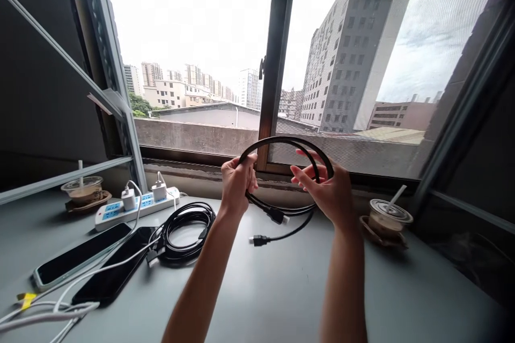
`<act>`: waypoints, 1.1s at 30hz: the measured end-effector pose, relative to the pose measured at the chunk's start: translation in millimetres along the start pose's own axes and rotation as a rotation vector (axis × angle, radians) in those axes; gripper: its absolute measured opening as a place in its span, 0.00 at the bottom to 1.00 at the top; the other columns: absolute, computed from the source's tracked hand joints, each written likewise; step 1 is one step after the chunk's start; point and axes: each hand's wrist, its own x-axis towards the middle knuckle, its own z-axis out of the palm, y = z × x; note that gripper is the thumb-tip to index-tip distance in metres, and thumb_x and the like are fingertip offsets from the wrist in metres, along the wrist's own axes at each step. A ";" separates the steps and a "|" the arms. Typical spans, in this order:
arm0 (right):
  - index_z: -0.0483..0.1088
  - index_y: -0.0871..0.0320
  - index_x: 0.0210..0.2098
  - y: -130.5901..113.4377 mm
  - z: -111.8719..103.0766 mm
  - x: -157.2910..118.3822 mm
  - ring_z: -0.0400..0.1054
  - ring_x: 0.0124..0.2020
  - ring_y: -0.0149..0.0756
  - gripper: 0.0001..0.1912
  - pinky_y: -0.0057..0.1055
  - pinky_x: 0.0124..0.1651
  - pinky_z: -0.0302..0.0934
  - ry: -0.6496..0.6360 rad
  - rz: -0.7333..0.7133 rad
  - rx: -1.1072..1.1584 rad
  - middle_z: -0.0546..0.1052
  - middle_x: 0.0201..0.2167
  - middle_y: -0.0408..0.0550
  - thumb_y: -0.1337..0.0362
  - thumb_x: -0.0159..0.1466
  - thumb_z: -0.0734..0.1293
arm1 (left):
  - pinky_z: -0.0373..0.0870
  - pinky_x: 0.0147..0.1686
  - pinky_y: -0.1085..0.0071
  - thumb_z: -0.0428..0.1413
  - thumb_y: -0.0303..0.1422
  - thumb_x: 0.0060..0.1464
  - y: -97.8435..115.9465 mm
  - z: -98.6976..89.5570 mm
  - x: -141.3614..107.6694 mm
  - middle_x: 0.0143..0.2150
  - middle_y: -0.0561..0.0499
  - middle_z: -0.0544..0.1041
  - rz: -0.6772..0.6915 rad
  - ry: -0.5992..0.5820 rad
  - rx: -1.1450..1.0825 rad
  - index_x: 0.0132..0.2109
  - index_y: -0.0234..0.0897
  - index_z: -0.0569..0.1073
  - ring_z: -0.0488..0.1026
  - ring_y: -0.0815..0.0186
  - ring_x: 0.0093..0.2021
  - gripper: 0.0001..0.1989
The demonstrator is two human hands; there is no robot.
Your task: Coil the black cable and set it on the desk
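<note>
A black HDMI cable (277, 140) is bent into a loose loop above the desk. My left hand (238, 182) is closed around the loop's left side. At the right side, the cable runs into the crook between thumb and fingers of my right hand (332, 190), whose fingers are loosely curved and partly spread. One black plug (277, 216) with a metal tip hangs below the loop, between the hands. The other plug (259, 240) points left, lower down. To the left of my left forearm, a second black cable (171, 233) lies coiled on the desk.
Two dark-screened phones (86, 254) (116, 273) lie at left among white charging cables (80, 308). Behind them is a white power strip (139, 208) with chargers plugged in. Lidded drink cups stand at left (83, 192) and right (388, 220). A window frame (267, 163) borders the grey desk (277, 300).
</note>
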 end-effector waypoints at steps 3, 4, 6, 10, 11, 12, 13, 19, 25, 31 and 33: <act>0.72 0.57 0.41 -4.9 2.1 -1.9 0.59 0.12 0.25 0.18 0.23 0.17 0.56 -0.001 0.065 0.259 0.64 0.11 0.34 0.54 0.55 0.69 | 0.48 0.09 0.78 0.57 0.30 0.42 4.0 6.0 -3.9 0.07 0.64 0.47 -0.066 0.004 -0.202 0.12 0.37 0.48 0.45 0.80 0.07 0.24; 0.73 0.58 0.39 -7.0 0.6 -3.0 0.54 0.10 0.23 0.17 0.21 0.13 0.51 0.004 0.096 0.348 0.60 0.09 0.32 0.53 0.55 0.69 | 0.48 0.09 0.78 0.57 0.30 0.42 3.2 7.6 -4.6 0.07 0.64 0.47 -0.094 -0.013 -0.227 0.13 0.37 0.47 0.44 0.80 0.07 0.24; 0.74 0.58 0.37 -11.7 -5.4 -5.8 0.43 0.07 0.20 0.16 0.20 0.10 0.39 0.045 0.174 0.480 0.53 0.07 0.30 0.54 0.54 0.69 | 0.53 0.11 0.78 0.56 0.32 0.45 -2.0 10.0 -5.1 0.08 0.63 0.48 -0.135 -0.094 -0.177 0.13 0.38 0.50 0.49 0.78 0.07 0.24; 0.75 0.57 0.34 -21.6 -21.0 -10.3 0.36 0.08 0.18 0.13 0.22 0.10 0.30 0.226 0.272 0.582 0.48 0.06 0.29 0.57 0.52 0.71 | 0.62 0.17 0.76 0.52 0.36 0.51 -20.7 14.5 -7.0 0.12 0.55 0.65 -0.219 -0.311 0.225 0.16 0.34 0.66 0.68 0.71 0.14 0.18; 0.74 0.57 0.34 -23.7 -23.4 -11.1 0.36 0.07 0.19 0.12 0.22 0.10 0.31 0.250 0.266 0.598 0.48 0.05 0.29 0.57 0.52 0.70 | 0.62 0.17 0.77 0.51 0.36 0.52 -25.4 16.5 -8.4 0.14 0.53 0.68 -0.270 -0.361 0.299 0.18 0.33 0.69 0.70 0.69 0.15 0.18; 0.74 0.56 0.33 -25.6 -24.7 -12.0 0.36 0.07 0.19 0.11 0.23 0.10 0.31 0.272 0.247 0.606 0.48 0.05 0.29 0.58 0.52 0.70 | 0.62 0.17 0.76 0.51 0.37 0.52 -29.6 18.7 -10.3 0.15 0.51 0.71 -0.338 -0.405 0.338 0.20 0.32 0.70 0.70 0.68 0.16 0.18; 0.74 0.55 0.33 -27.3 -24.9 -12.9 0.36 0.07 0.20 0.10 0.23 0.10 0.31 0.294 0.220 0.603 0.48 0.05 0.29 0.58 0.53 0.69 | 0.62 0.16 0.75 0.50 0.38 0.53 -33.1 21.1 -12.3 0.16 0.49 0.72 -0.410 -0.442 0.349 0.20 0.32 0.70 0.70 0.67 0.16 0.19; 0.75 0.54 0.34 -34.3 -14.2 -18.3 0.37 0.06 0.21 0.10 0.25 0.12 0.32 0.333 0.051 0.552 0.50 0.03 0.29 0.59 0.53 0.70 | 0.65 0.22 0.73 0.45 0.38 0.56 -35.4 20.4 -16.3 0.16 0.45 0.73 -0.453 -0.576 0.367 0.16 0.32 0.69 0.70 0.66 0.18 0.25; 0.76 0.54 0.35 -36.2 -8.6 -19.4 0.37 0.06 0.21 0.10 0.24 0.11 0.33 0.226 0.012 0.645 0.50 0.03 0.30 0.61 0.52 0.69 | 0.68 0.42 0.64 0.43 0.42 0.57 -20.0 -1.7 -9.2 0.25 0.44 0.79 -0.468 -0.823 0.421 0.23 0.33 0.77 0.76 0.59 0.29 0.26; 0.76 0.55 0.35 -28.8 -5.8 -18.1 0.38 0.05 0.22 0.11 0.24 0.11 0.33 0.107 -0.041 0.643 0.51 0.02 0.31 0.60 0.52 0.68 | 0.51 0.60 0.64 0.38 0.44 0.59 -16.8 -6.9 -1.0 0.30 0.47 0.80 -0.550 -0.916 0.547 0.27 0.38 0.79 0.70 0.58 0.51 0.28; 0.76 0.54 0.34 -22.7 -3.7 -16.3 0.38 0.05 0.22 0.10 0.24 0.11 0.33 0.104 -0.078 0.665 0.50 0.02 0.31 0.60 0.52 0.68 | 0.48 0.61 0.64 0.38 0.44 0.59 -22.4 -7.2 2.9 0.34 0.48 0.80 -0.619 -0.983 0.464 0.29 0.39 0.78 0.69 0.60 0.52 0.27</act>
